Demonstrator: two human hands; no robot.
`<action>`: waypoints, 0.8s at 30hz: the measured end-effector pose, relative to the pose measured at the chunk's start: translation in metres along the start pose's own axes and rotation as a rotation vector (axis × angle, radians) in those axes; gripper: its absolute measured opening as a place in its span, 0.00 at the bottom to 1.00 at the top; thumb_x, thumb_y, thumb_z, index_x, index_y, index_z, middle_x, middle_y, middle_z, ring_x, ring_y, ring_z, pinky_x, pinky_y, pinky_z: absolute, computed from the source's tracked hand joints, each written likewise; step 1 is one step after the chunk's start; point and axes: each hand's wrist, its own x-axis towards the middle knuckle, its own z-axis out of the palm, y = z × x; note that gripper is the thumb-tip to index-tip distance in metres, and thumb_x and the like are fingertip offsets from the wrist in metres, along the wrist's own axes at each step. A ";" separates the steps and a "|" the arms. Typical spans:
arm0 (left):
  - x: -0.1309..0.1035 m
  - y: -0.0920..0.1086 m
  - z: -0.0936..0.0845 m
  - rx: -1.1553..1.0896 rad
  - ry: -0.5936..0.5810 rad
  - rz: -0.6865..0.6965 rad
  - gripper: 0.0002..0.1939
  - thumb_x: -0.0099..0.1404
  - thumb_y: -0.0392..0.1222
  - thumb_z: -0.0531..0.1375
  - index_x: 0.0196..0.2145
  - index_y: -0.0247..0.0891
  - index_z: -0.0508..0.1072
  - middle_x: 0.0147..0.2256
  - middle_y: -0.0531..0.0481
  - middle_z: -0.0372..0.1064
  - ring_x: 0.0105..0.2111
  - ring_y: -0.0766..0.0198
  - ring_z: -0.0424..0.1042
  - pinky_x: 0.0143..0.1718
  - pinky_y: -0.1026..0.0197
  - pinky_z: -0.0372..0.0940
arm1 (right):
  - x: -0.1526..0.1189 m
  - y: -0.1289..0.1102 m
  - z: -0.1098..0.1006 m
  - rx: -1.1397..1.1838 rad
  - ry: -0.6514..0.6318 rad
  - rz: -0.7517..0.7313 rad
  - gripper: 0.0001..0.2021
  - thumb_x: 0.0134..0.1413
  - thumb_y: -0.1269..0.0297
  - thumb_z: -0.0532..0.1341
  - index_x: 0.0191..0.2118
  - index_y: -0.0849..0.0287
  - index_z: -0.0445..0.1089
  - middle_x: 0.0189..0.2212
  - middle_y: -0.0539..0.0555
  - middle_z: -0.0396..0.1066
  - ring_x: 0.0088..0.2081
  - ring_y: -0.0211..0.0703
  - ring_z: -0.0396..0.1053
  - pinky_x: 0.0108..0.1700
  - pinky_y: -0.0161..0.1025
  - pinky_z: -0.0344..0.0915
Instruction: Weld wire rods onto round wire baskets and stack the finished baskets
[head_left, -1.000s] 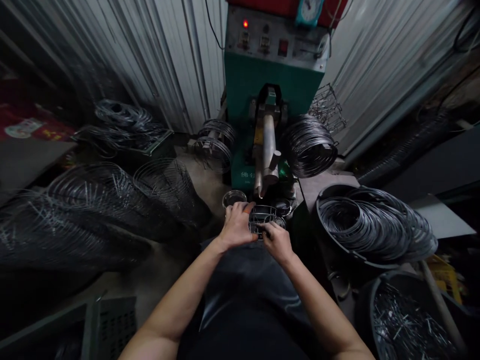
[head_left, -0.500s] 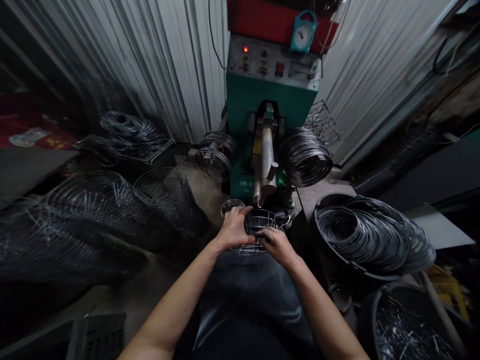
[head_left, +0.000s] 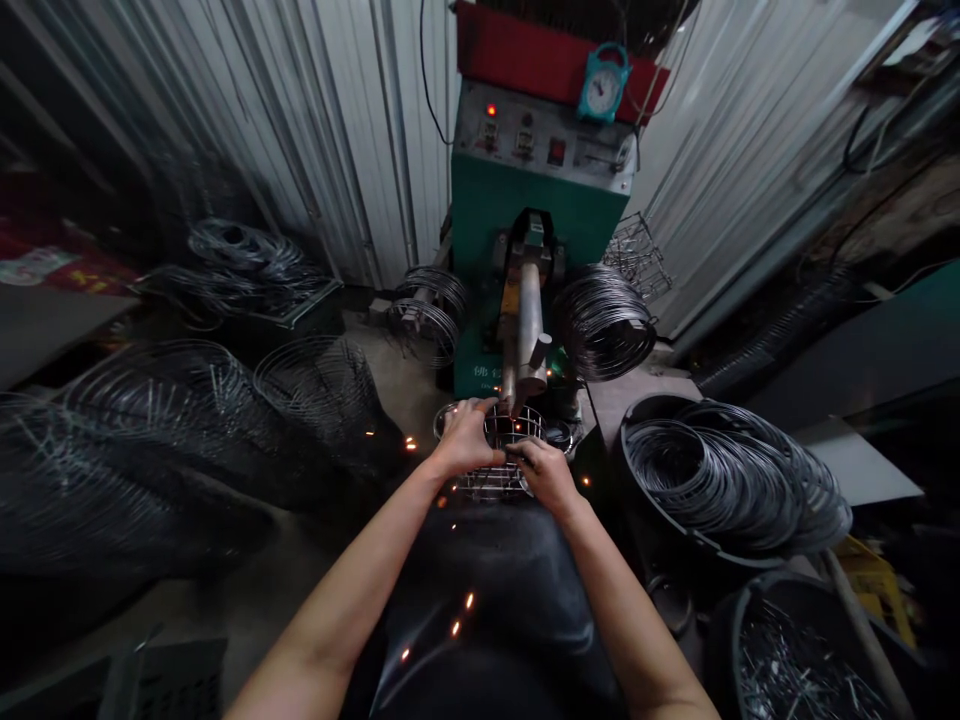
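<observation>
A round wire basket (head_left: 495, 486) is held between my two hands under the tip of a green spot welder (head_left: 480, 200). My left hand (head_left: 466, 437) grips its left side, thumb pointing inward and fingers over the rim. On the right, my right hand (head_left: 546, 470) pinches at the basket's near side, its fingertips close to my left thumb. The welder's electrode (head_left: 512, 395) meets the far part of the wirework. Orange sparks (head_left: 469, 601) fly out over the dark apron (head_left: 495, 560) and to both sides.
Wire ring bundles hang left (head_left: 429, 310) and right (head_left: 606, 320) of the machine. A black tub (head_left: 626, 470) of wire rings stands right, above a bin (head_left: 727, 640) of metal scraps. Stacked wire frames (head_left: 172, 400) fill the left. A teal clock-like dial (head_left: 602, 88) sits on top.
Sparks have burst out around the electrode and basket. My hands and the basket are slightly higher and nearer to the electrode. The view has shifted a little.
</observation>
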 end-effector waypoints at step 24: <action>0.032 -0.004 0.000 -0.049 -0.057 -0.139 0.46 0.40 0.46 0.68 0.56 0.37 0.58 0.52 0.40 0.60 0.53 0.47 0.58 0.51 0.49 0.57 | -0.081 0.012 0.023 0.112 0.231 0.394 0.08 0.53 0.62 0.57 0.34 0.56 0.72 0.33 0.53 0.71 0.35 0.43 0.69 0.38 0.36 0.63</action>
